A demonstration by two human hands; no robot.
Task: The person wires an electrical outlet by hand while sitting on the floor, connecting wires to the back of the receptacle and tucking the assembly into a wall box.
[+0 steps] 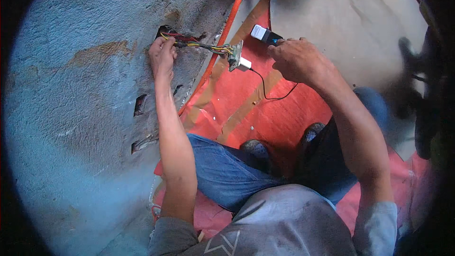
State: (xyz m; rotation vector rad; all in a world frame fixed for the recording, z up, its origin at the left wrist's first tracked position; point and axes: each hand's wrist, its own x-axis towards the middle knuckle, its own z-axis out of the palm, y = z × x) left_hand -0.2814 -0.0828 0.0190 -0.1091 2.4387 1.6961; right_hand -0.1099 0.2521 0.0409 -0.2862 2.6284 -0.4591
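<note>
**Left hand (pixel 162 60) pinching thin multicoloured plastic-coated wires (pixel 196 45), right hand (pixel 299 59) gripping a black rectangular device with a pale end (pixel 265 35)**

Left fingertips together on the wires, by a dark, rough-edged hole in a grey, leathery-grained panel (pixel 99 14). Right fingers wrapped on the device; blue light shows, near end hidden by the hand. Wires run right to a flat green circuit board (pixel 233 58) between the hands; hanging or resting, can't tell. White blocky plug (pixel 244 64) on board, thin black cable (pixel 264 87) looping off it, far end lost behind right forearm. Hole interior too dark to read. Orange ribbed tube (pixel 233 18) follows the panel's ragged edge. Beyond: creased red sheet (pixel 294 109) with brown strips, smooth grey sheet (pixel 317 12). Room to move between forearms, above the blue denim legs (pixel 222 168). Shoes partly hidden.
</note>
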